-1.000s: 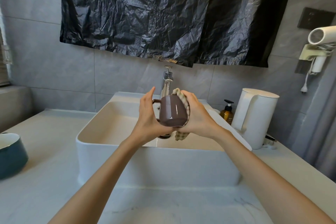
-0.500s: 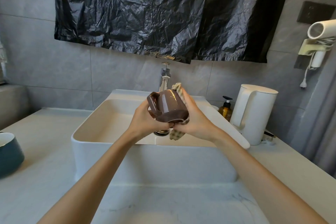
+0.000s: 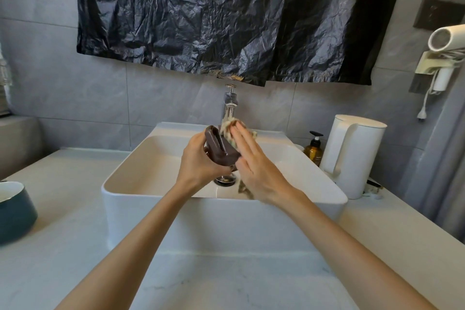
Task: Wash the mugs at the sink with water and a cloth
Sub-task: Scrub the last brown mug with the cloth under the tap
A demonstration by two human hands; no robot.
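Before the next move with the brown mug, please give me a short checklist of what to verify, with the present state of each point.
1. Grip: the left hand curls round the brown glazed mug: ok.
2. Cloth contact: the right hand presses the beige waffle cloth against the mug with straight fingers: ok.
3. Mug is over the white rectangular sink, so drips should fall inside: ok.
4. Water runs from the chrome tap: cannot tell, no stream shows.
5. Mug's inside is clean: cannot tell, the inside does not show.
6. The dark teal mug waits at the left: ok.
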